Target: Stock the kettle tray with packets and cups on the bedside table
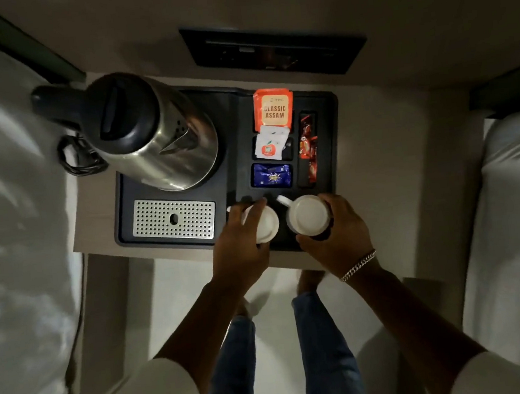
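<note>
A dark kettle tray (333, 145) sits on the pale bedside table (96, 222). Its right-hand slots hold an orange Classic Assam packet (273, 108), white packets (269, 146), a blue packet (272, 175) and red sachets (308, 147). Two white cups stand upside down at the tray's front right. My left hand (241, 246) grips the left cup (267, 223) from above and partly hides it. My right hand (338, 237) holds the right cup (308, 214) by its side, its handle pointing to the back left.
A steel kettle (154, 130) with a black lid fills the tray's back left, its cord (74, 157) coiled beside it. A perforated metal drip grille (173, 219) lies at the front left. Beds flank the table; a dark switch panel (273, 51) is on the wall.
</note>
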A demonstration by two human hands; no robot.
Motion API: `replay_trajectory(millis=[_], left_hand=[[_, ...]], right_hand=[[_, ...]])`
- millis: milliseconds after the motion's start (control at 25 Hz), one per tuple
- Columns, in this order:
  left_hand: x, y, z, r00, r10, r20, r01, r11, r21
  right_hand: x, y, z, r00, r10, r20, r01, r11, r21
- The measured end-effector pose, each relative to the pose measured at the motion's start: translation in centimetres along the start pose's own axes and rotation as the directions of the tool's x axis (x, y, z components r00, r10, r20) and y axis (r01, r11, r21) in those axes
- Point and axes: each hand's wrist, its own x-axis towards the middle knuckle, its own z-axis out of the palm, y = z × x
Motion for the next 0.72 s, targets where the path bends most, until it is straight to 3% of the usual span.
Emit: replay_trajectory(millis=[120, 320, 600, 720], left_hand=[[0.2, -1.0, -0.1, 0.992, 0.107, 0.065, -0.110, 0.993, 0.042], [0.6, -2.0, -0.7, 0.976, 0.170, 0.137, -0.187, 0.975, 0.119], [0.4, -1.8, -2.5, 0.958, 0.197, 0.209, -0.232, 0.960, 0.158], [-0.2, -1.2, -3.1, 0.967, 0.145, 0.211, -0.174, 0.976, 0.127]], right_hand=[[-1.3, -0.7, 0.8, 0.998, 0.049, -0.028, -0.050, 0.998, -0.042], [-2.5, -1.7, 2.1, 0.984, 0.165, -0.066, -0.171, 0.982, -0.081], [-3.0, -3.9, 2.6, 0.954, 0.292, -0.066, -0.297, 0.951, -0.091], [-2.9, -4.6, 2.3, 0.940, 0.338, -0.052, -0.342, 0.928, -0.147]])
